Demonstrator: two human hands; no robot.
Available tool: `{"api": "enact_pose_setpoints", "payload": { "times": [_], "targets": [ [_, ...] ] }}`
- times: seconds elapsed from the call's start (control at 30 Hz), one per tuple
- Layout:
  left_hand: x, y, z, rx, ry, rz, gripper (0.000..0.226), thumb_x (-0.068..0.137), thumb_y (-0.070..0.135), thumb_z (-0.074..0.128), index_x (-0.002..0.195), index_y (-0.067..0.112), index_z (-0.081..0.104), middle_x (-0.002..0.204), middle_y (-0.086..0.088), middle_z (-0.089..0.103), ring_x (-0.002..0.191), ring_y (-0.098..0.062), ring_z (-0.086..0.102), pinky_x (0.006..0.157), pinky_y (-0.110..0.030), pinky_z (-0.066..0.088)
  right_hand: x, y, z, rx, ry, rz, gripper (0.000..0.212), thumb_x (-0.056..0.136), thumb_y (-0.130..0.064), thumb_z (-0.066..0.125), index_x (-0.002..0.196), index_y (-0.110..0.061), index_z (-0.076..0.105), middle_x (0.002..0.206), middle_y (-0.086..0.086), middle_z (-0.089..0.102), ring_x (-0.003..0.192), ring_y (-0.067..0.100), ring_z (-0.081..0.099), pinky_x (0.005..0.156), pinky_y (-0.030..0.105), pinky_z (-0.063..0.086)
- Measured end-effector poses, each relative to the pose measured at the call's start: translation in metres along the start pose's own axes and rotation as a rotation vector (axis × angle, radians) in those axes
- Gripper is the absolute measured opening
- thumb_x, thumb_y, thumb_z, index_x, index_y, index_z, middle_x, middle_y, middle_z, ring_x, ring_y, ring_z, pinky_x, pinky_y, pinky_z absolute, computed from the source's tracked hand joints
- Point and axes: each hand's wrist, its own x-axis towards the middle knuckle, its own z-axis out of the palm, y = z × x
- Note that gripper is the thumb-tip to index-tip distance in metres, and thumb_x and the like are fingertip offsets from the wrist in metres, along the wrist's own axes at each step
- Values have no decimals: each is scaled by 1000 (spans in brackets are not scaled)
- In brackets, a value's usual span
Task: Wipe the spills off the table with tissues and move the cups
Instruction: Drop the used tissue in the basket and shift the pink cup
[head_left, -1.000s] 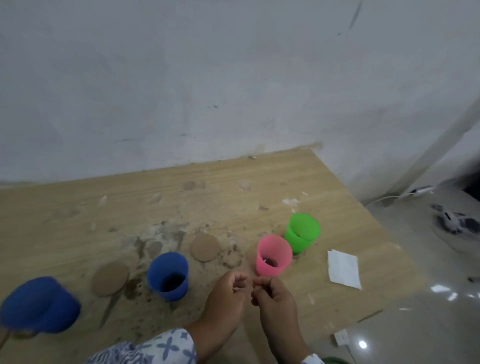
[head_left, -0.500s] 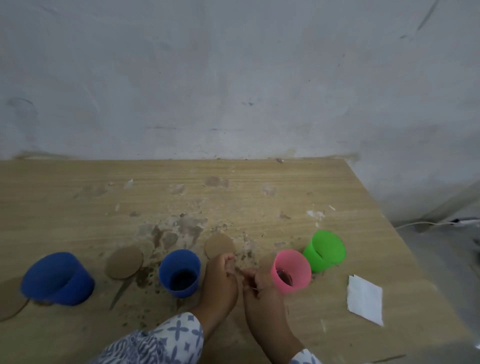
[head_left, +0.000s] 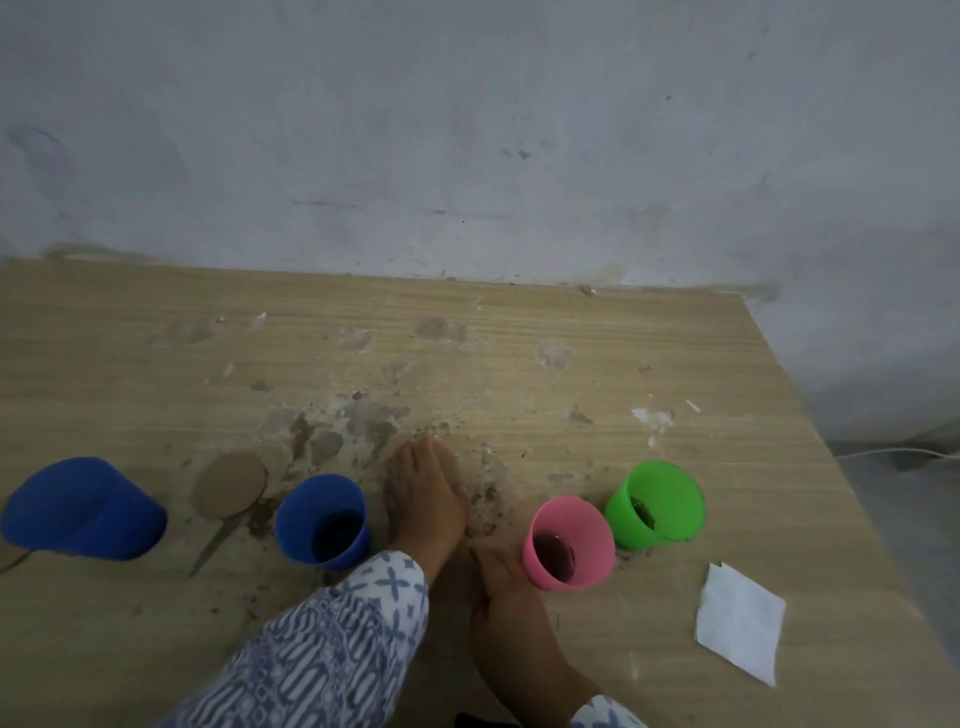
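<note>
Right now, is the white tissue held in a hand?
No, the tissue lies flat on the table right of the pink cup.

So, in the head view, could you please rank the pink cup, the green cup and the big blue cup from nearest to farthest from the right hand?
1. Pink cup: right beside the right hand.
2. Green cup: beyond the pink one, further right.
3. Big blue cup: far left.

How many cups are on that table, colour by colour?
Blue cups: 2
Pink cup: 1
Green cup: 1
Total: 4 cups
</note>
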Motion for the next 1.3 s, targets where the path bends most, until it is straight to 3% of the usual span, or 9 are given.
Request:
{"api": "enact_pose_setpoints", "payload": {
  "times": [0.17, 0.4, 0.57, 0.63, 0.77, 0.93, 1.07, 1.2, 1.3],
  "targets": [
    [-4, 0, 0, -14, 36, 31, 74, 93, 20, 52, 151, 18, 7, 155, -8, 17, 142, -27, 17, 116, -40, 18, 2, -5, -7, 11, 1, -40, 49, 75, -6, 39, 119, -14, 57, 109, 7, 61, 98, 11, 52, 85, 18, 36],
    [-20, -3, -14, 25, -49, 103, 86, 89, 34, 60, 151, 23, 2, 149, -9, 22, 136, -28, 21, 111, -40, 22, -2, -2, -2, -65, 11, 0, 56, 75, -20, 31, 123, -3, 55, 110, 18, 64, 97, 31, 64, 86, 38, 49],
    [-28, -12, -11, 28, -116, 225, 91, 85, 39, 64, 151, 20, 4, 153, -5, 22, 140, -21, 20, 114, -36, 18, -4, -12, -8, -116, 70, -33, 52, 77, -20, 35, 122, -3, 55, 112, 10, 66, 103, 13, 58, 93, 13, 31],
    [-29, -11, -8, 21, -132, 249, 88, 86, 36, 63, 151, 19, 6, 155, -5, 20, 141, -21, 20, 115, -35, 18, -8, -20, -13, -85, 82, -28, 57, 78, -25, 31, 126, -2, 52, 119, 11, 62, 110, 6, 48, 96, 11, 25],
    [-33, -4, 2, -21, -139, 297, 73, 94, 30, 52, 151, 21, 7, 154, -6, 22, 140, -21, 20, 113, -33, 20, -15, -28, -21, -64, 63, -54, 60, 79, -26, 28, 130, -2, 47, 130, 14, 53, 123, 13, 41, 104, 12, 20],
    [-32, -1, 6, -54, -163, 299, 60, 100, 31, 40, 151, 19, 10, 156, -7, 21, 141, -20, 20, 113, -31, 20, -23, -38, -29, -32, 70, -98, 59, 81, -26, 28, 133, -6, 44, 136, 12, 48, 128, 20, 41, 105, 15, 24],
    [-35, -2, 2, -173, -218, 273, 59, 99, 31, 39, 151, 19, 13, 156, -6, 20, 143, -21, 18, 116, -36, 17, -28, -46, -40, -37, 142, -140, 57, 81, -26, 30, 132, -6, 46, 134, 10, 49, 126, 10, 37, 102, 7, 23],
    [-34, -15, 6, -148, -259, 368, 91, 83, 50, 62, 151, 22, 8, 158, -2, 16, 145, -19, 12, 118, -40, 15, -28, -48, -57, -84, 209, -132, 53, 81, -24, 33, 127, -6, 51, 125, 13, 58, 115, 14, 50, 89, 15, 35],
    [-40, -13, 5, -183, -292, 436, 99, 80, 54, 66, 151, 25, 4, 159, 3, 8, 146, -15, -1, 118, -38, 7, -27, -45, -77, -86, 285, -123, 46, 80, -24, 41, 120, -8, 57, 117, 9, 61, 100, 19, 60, 79, 14, 40]
  ]
}}
